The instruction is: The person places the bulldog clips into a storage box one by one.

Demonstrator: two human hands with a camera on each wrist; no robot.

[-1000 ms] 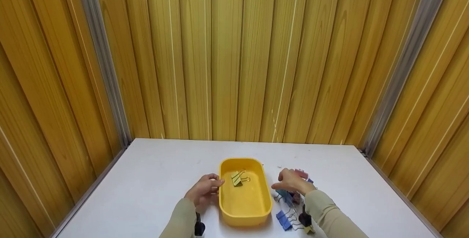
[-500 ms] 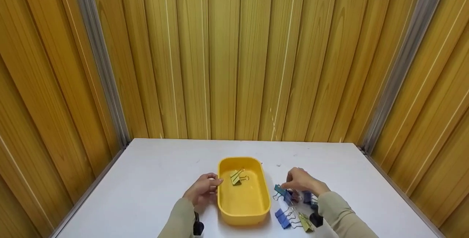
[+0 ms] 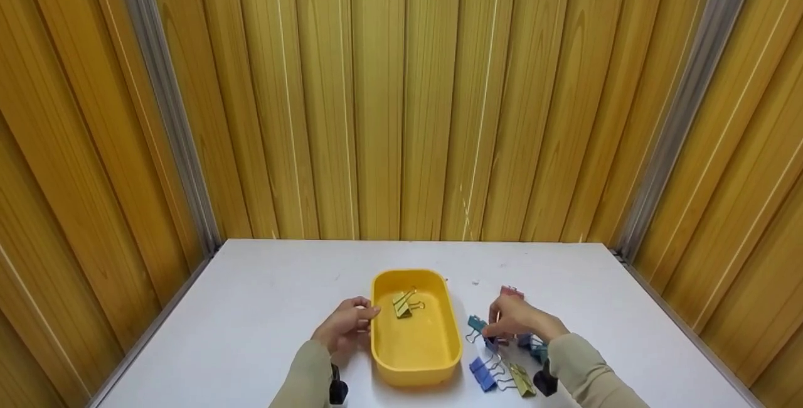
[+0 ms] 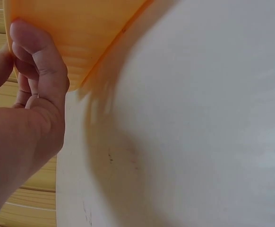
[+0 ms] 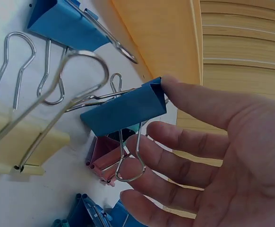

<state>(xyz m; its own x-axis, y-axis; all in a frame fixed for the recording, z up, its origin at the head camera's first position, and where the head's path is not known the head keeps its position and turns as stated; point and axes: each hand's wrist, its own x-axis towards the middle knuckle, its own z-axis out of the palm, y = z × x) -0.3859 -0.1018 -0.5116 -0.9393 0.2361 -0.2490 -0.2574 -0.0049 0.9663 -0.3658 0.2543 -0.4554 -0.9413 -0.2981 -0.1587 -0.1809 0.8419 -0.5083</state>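
My left hand point(image 3: 344, 325) grips the left rim of a yellow plastic box point(image 3: 417, 348), thumb at the rim and fingers against the outer wall. Inside the box, toward its far end, lies a gold-yellow binder clip point(image 3: 403, 309). To the right of the box, my right hand point(image 3: 522, 319) reaches down into a loose group of binder clips. In the right wrist view its thumb presses one end of a blue binder clip point(image 5: 128, 109), with the fingers under it by the wire handle; the hand pinches this clip.
Around the right hand lie a teal clip point(image 3: 477, 322), another blue clip point(image 3: 483, 373), a yellow clip point(image 3: 522, 380), a pink clip point(image 3: 512, 292) and dark teal clips point(image 3: 538, 351). Wood-patterned panels point(image 3: 401, 100) stand behind the white table point(image 3: 270, 307).
My right hand has moved from beside the box's right rim to the right and down onto the blue clip. The left hand keeps its place on the box.
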